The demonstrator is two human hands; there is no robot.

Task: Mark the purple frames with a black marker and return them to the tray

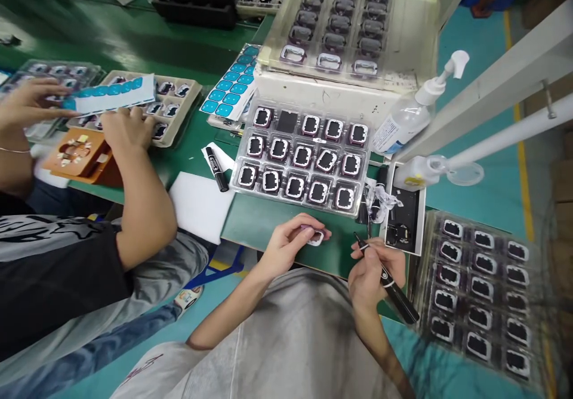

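The left hand [286,245], fingers clamped on a small frame part [316,237], lay just below the clear tray [304,160]; the right hand [373,270] gripped a pen [389,285], tip pointing left toward the part.

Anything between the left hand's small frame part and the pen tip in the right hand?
Nothing: head view shows only bare green mat between the small purple-white frame part in the left hand and the right hand's black pen.

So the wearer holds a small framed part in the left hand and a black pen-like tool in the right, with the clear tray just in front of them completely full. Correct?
Not quite. The head view shows the clear tray has one empty pocket in its top row. The rest stands: the left hand holds the small framed part, the right hand the black pen-like tool.
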